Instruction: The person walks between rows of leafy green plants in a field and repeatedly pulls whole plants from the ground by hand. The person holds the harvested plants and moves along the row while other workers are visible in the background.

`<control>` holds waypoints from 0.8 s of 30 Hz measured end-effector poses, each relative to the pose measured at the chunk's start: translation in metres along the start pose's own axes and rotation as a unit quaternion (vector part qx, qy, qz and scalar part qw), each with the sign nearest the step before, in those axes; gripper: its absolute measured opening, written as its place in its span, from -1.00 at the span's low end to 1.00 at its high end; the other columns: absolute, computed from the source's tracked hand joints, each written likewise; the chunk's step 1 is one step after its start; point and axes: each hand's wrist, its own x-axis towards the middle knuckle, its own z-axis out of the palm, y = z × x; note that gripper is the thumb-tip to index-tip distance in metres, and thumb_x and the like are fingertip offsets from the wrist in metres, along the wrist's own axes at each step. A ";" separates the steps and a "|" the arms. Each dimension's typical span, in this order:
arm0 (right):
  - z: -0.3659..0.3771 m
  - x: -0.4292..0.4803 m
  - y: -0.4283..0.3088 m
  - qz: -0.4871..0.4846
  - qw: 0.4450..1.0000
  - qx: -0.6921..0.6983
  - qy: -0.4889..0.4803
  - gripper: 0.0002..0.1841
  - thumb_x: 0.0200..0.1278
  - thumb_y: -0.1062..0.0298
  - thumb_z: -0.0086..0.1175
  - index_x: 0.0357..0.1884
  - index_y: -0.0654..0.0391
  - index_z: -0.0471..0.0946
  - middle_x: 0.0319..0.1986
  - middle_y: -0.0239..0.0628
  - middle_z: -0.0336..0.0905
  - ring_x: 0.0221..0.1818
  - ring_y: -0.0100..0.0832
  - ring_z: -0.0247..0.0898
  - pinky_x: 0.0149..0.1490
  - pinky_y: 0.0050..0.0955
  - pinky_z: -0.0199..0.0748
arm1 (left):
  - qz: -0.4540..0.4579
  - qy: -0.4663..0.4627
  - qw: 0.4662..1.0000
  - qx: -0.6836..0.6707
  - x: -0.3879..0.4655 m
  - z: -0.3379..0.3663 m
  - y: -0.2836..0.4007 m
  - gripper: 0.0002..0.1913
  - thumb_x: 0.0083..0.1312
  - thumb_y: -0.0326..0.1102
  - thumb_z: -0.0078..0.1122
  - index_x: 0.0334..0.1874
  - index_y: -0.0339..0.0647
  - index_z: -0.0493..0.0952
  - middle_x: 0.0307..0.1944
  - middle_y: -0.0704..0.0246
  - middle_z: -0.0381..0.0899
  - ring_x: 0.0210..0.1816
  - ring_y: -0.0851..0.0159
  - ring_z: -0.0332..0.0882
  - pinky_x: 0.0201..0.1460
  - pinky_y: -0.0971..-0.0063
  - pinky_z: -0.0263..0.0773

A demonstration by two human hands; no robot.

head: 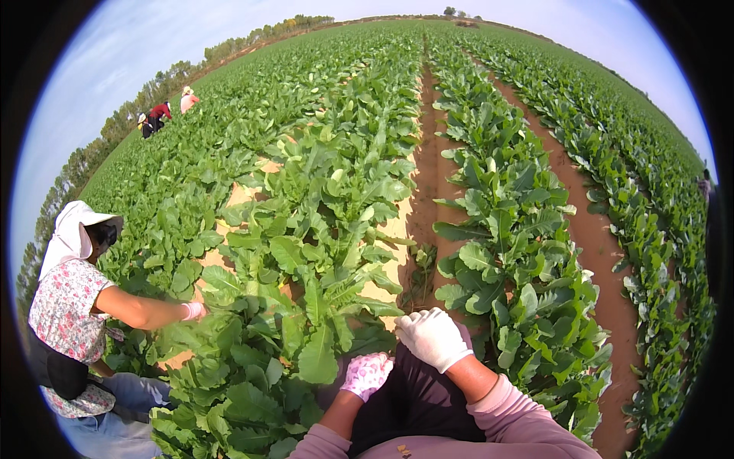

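Observation:
My left hand [368, 376], in a white glove with pink dots, rests over my dark trousers with its fingers curled. Just above and to the right is my right hand [434, 338], in a plain white glove, its fingers bent near my knee. No object shows in either hand, though the palms are hidden. Broad green leaves of a leafy root crop [318, 353] stand close to my left hand. Another row of the same plants [510, 310] grows beside my right hand. Both hands are near the lower end of a bare soil furrow [424, 212].
A co-worker in a white sun hat and floral shirt [69, 304] bends at the left, a gloved hand among the leaves. Several people [159, 112] are farther off at the upper left. Pulled, wilted plants [423, 267] lie in the furrow. Another soil strip [608, 287] runs at right.

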 end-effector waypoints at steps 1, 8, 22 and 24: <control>0.000 0.000 0.000 -0.004 1.000 0.003 0.002 -0.81 0.25 0.13 0.24 -0.20 -0.02 0.65 -0.49 -0.29 0.59 -0.38 -0.19 0.59 -0.25 -0.19 0.49 | 0.005 0.004 1.000 -0.003 0.000 0.000 0.000 -0.63 0.50 0.02 -0.03 -0.15 -0.12 0.64 -0.17 0.17 0.73 -0.10 -0.06 0.68 0.02 0.05 0.53; 0.000 0.000 0.001 -0.002 1.000 -0.005 0.002 -0.78 0.26 0.12 0.23 -0.17 0.00 0.65 -0.49 -0.29 0.59 -0.38 -0.19 0.60 -0.25 -0.18 0.49 | -0.003 -0.035 0.999 0.019 0.000 -0.004 0.005 -0.63 0.51 0.01 -0.04 -0.10 -0.09 0.65 -0.15 0.17 0.74 -0.07 -0.05 0.69 0.04 0.05 0.53; -0.002 0.000 0.001 -0.001 1.000 0.017 0.009 -0.79 0.27 0.12 0.23 -0.17 -0.01 0.65 -0.50 -0.28 0.59 -0.38 -0.18 0.60 -0.24 -0.18 0.49 | -0.010 -0.027 0.999 -0.014 -0.001 -0.005 0.005 -0.64 0.49 -0.02 -0.02 0.13 0.00 0.64 -0.04 0.16 0.74 0.01 -0.03 0.69 0.12 0.07 0.54; -0.003 0.000 0.002 -0.004 1.000 0.022 0.018 -0.82 0.28 0.14 0.21 -0.24 0.00 0.62 -0.51 -0.27 0.58 -0.41 -0.17 0.60 -0.26 -0.17 0.50 | -0.025 -0.035 0.999 -0.022 -0.001 -0.007 0.007 -0.62 0.49 -0.03 -0.02 0.19 0.02 0.62 -0.01 0.15 0.74 0.03 -0.03 0.69 0.14 0.08 0.53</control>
